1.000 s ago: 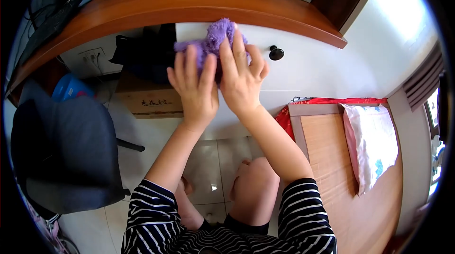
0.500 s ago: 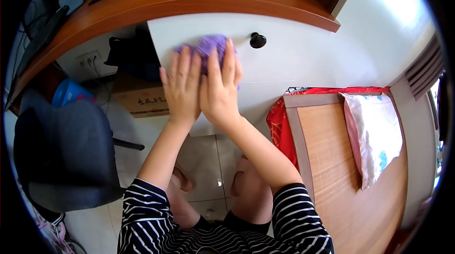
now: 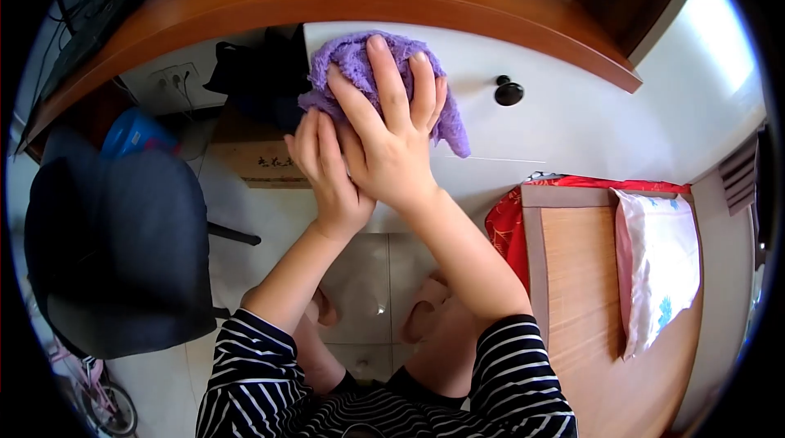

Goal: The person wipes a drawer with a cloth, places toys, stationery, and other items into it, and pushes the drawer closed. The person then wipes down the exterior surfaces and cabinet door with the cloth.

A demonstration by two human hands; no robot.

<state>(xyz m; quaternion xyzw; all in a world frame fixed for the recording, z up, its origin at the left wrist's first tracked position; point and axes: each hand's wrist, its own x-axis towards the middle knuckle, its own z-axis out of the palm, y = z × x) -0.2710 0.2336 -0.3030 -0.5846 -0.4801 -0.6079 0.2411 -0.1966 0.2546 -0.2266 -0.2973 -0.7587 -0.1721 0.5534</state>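
A purple fluffy cloth (image 3: 352,60) lies bunched against the white drawer front (image 3: 482,131), left of its black round knob (image 3: 508,91). My right hand (image 3: 392,127) presses on the cloth from above, fingers spread over it. Just below and to the left, my left hand (image 3: 329,168) touches the cloth's lower left edge with its fingertips, its fingers partly bent. The two hands meet at the base of the palms. Part of the cloth is hidden under my right hand.
Above runs a brown wooden desktop (image 3: 360,4). At the left stand a dark chair (image 3: 123,250) and a blue bin (image 3: 135,135); a cardboard box (image 3: 257,161) sits under the desk. On the right, a pillow (image 3: 658,266) rests on a wooden bed (image 3: 589,315).
The cloth has spread out wider beneath my right hand, whose fingers are now further apart. My left hand has slipped lower, with its fingers more bent. The view has shifted.
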